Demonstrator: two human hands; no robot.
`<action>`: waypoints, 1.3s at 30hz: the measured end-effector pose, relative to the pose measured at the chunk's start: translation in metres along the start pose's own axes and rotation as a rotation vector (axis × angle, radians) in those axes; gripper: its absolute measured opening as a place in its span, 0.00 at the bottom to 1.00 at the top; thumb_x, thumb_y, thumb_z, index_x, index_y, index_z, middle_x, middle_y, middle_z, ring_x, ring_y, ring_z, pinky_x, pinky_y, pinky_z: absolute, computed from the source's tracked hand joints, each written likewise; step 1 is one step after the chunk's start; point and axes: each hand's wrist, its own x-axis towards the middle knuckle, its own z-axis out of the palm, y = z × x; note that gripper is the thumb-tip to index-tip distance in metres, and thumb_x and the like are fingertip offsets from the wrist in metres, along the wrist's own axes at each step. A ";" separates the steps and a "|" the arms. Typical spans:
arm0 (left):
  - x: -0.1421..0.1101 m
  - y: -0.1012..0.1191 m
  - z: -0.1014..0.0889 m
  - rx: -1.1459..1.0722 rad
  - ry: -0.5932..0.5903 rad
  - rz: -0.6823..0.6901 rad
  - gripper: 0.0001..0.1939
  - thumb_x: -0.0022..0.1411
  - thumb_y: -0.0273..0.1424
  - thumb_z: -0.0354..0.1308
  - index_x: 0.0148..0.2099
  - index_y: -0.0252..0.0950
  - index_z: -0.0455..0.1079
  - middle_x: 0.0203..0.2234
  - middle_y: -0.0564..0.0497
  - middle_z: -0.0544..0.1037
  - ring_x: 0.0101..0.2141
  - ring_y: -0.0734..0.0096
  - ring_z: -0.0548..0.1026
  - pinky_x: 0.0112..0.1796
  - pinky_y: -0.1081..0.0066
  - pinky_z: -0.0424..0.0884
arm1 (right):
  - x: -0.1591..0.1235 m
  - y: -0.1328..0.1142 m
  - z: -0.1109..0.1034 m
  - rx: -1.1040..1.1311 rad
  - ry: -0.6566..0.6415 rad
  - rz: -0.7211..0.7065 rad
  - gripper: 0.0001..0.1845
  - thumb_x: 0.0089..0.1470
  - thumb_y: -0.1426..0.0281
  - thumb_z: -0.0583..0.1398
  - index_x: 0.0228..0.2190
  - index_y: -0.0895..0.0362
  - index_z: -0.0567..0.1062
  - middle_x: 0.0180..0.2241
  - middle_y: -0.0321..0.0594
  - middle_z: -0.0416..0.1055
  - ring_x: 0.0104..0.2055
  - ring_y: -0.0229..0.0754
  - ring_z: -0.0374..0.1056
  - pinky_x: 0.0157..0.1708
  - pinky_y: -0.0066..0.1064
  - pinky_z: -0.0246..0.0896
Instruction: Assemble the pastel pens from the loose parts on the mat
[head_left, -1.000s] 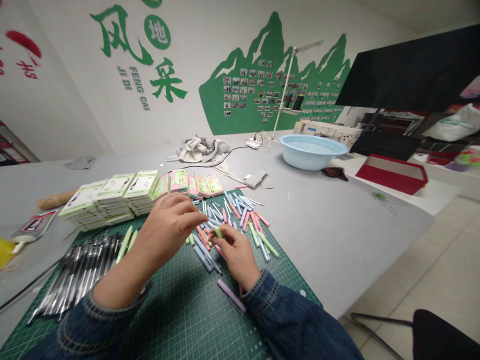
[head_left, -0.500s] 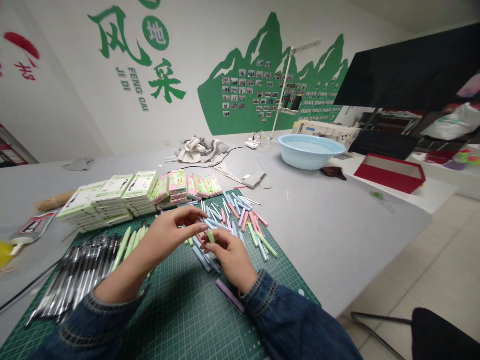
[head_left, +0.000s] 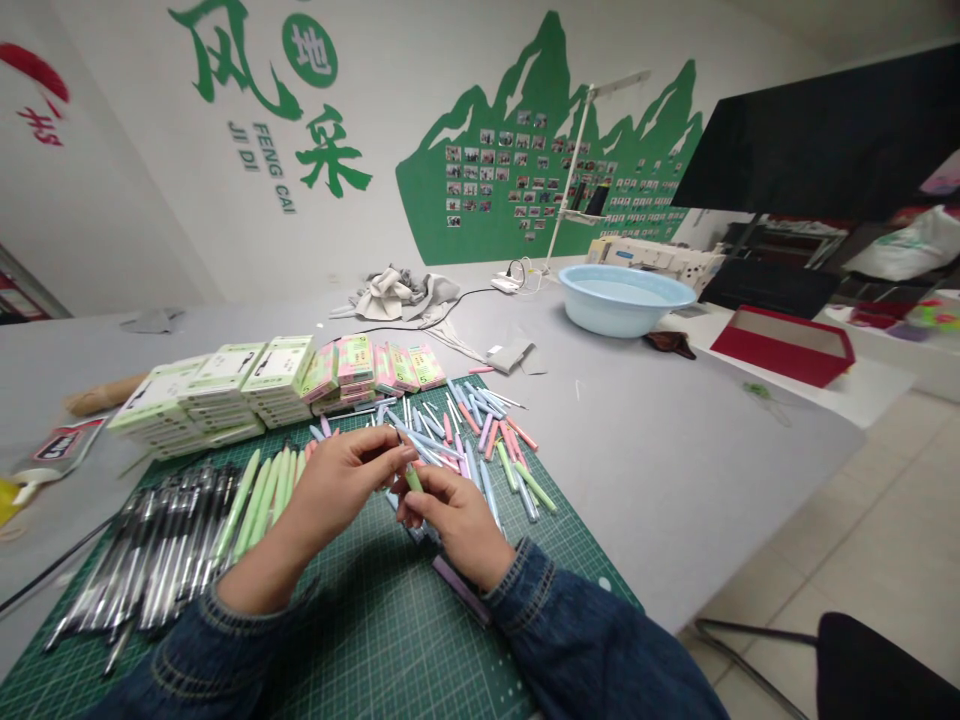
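My right hand [head_left: 454,520] pinches a light green pen barrel [head_left: 413,480] between thumb and fingers. My left hand [head_left: 341,485] is curled beside it, fingertips close to the barrel's upper end, and I cannot tell whether it holds anything. Below the hands lies a loose heap of pink, blue, green and purple pen barrels [head_left: 472,440] on a green cutting mat [head_left: 375,640]. A purple pen [head_left: 461,590] lies partly under my right wrist. Left of my hands lie rows of black pens [head_left: 165,540] and green pens [head_left: 259,505]. Stacked white-green boxes [head_left: 217,390] and pink-green packets [head_left: 367,365] stand behind.
A grey table edge [head_left: 675,560] runs down the right side, above a tiled floor. Farther back stand a light blue basin [head_left: 619,300], a sewing machine [head_left: 652,255], grey fabric scraps [head_left: 397,297] and a red box [head_left: 784,345]. A black chair [head_left: 862,660] sits at lower right.
My hands have come closer together, and the green barrel now tilts and shows longer between them. The view has shifted slightly, revealing more of the green pens at left.
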 end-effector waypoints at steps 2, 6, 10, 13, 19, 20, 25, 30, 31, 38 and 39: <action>-0.002 -0.001 -0.001 -0.030 -0.022 0.000 0.13 0.61 0.39 0.55 0.29 0.36 0.70 0.19 0.56 0.70 0.23 0.74 0.67 0.27 0.75 0.62 | 0.000 0.000 0.001 0.020 -0.008 0.003 0.06 0.53 0.68 0.60 0.32 0.58 0.75 0.24 0.34 0.69 0.24 0.35 0.59 0.29 0.29 0.56; -0.010 -0.004 -0.002 0.044 0.011 -0.012 0.13 0.61 0.40 0.55 0.29 0.37 0.71 0.19 0.56 0.71 0.23 0.74 0.67 0.27 0.75 0.62 | -0.002 0.001 0.003 0.052 -0.037 0.027 0.07 0.54 0.67 0.59 0.32 0.59 0.74 0.23 0.34 0.67 0.24 0.34 0.58 0.28 0.28 0.54; -0.016 -0.004 -0.001 0.125 0.092 -0.010 0.14 0.58 0.40 0.57 0.27 0.37 0.72 0.20 0.55 0.72 0.23 0.73 0.68 0.28 0.74 0.62 | -0.004 0.002 0.006 0.069 -0.044 0.016 0.11 0.57 0.65 0.57 0.40 0.58 0.71 0.23 0.33 0.66 0.23 0.34 0.58 0.27 0.28 0.53; -0.006 -0.002 -0.005 0.006 -0.026 0.027 0.13 0.57 0.41 0.58 0.30 0.37 0.75 0.23 0.52 0.75 0.25 0.71 0.69 0.29 0.73 0.65 | -0.004 0.003 0.005 0.050 -0.013 -0.002 0.14 0.60 0.62 0.54 0.43 0.56 0.70 0.21 0.32 0.64 0.22 0.34 0.57 0.25 0.27 0.51; 0.070 -0.032 -0.016 0.483 0.108 -0.041 0.17 0.61 0.41 0.50 0.41 0.37 0.76 0.32 0.48 0.79 0.31 0.66 0.74 0.32 0.71 0.66 | 0.000 0.000 -0.001 0.066 0.091 -0.027 0.11 0.61 0.63 0.53 0.38 0.56 0.71 0.20 0.31 0.64 0.21 0.33 0.54 0.25 0.26 0.50; 0.083 -0.040 -0.015 0.713 0.078 -0.080 0.14 0.59 0.37 0.52 0.38 0.38 0.76 0.33 0.48 0.79 0.35 0.64 0.75 0.35 0.71 0.66 | 0.001 -0.001 -0.002 0.064 0.103 -0.032 0.11 0.61 0.63 0.53 0.38 0.56 0.71 0.20 0.31 0.64 0.22 0.33 0.54 0.26 0.26 0.50; 0.117 -0.072 0.009 0.890 -0.020 -0.153 0.07 0.49 0.28 0.57 0.30 0.39 0.77 0.33 0.44 0.80 0.37 0.59 0.76 0.35 0.69 0.67 | 0.003 -0.004 -0.007 0.061 0.161 -0.046 0.12 0.60 0.62 0.54 0.39 0.57 0.71 0.20 0.32 0.64 0.22 0.34 0.56 0.26 0.27 0.50; 0.121 -0.086 0.019 0.927 -0.030 -0.187 0.08 0.48 0.27 0.57 0.30 0.37 0.76 0.34 0.41 0.80 0.39 0.57 0.76 0.38 0.66 0.68 | 0.003 -0.003 -0.007 0.067 0.152 -0.045 0.11 0.60 0.63 0.54 0.38 0.57 0.71 0.20 0.32 0.64 0.22 0.34 0.56 0.26 0.27 0.51; 0.122 -0.087 0.018 0.917 -0.024 -0.186 0.07 0.48 0.27 0.57 0.30 0.37 0.76 0.34 0.41 0.80 0.39 0.56 0.76 0.39 0.66 0.68 | 0.003 -0.003 -0.006 0.066 0.153 -0.044 0.11 0.60 0.64 0.54 0.38 0.57 0.72 0.20 0.32 0.64 0.23 0.34 0.56 0.26 0.27 0.51; 0.107 -0.069 0.005 0.696 0.104 -0.121 0.12 0.55 0.30 0.53 0.40 0.35 0.75 0.32 0.44 0.80 0.36 0.60 0.76 0.37 0.66 0.69 | 0.004 -0.002 -0.007 0.062 0.172 -0.033 0.12 0.60 0.63 0.55 0.38 0.57 0.72 0.19 0.32 0.64 0.22 0.34 0.55 0.25 0.27 0.50; 0.100 -0.063 0.004 0.590 0.122 -0.104 0.15 0.57 0.32 0.53 0.45 0.35 0.74 0.33 0.45 0.80 0.35 0.62 0.77 0.36 0.67 0.69 | 0.004 -0.001 -0.006 0.060 0.175 -0.035 0.12 0.60 0.62 0.54 0.39 0.57 0.72 0.19 0.32 0.64 0.22 0.34 0.55 0.25 0.27 0.50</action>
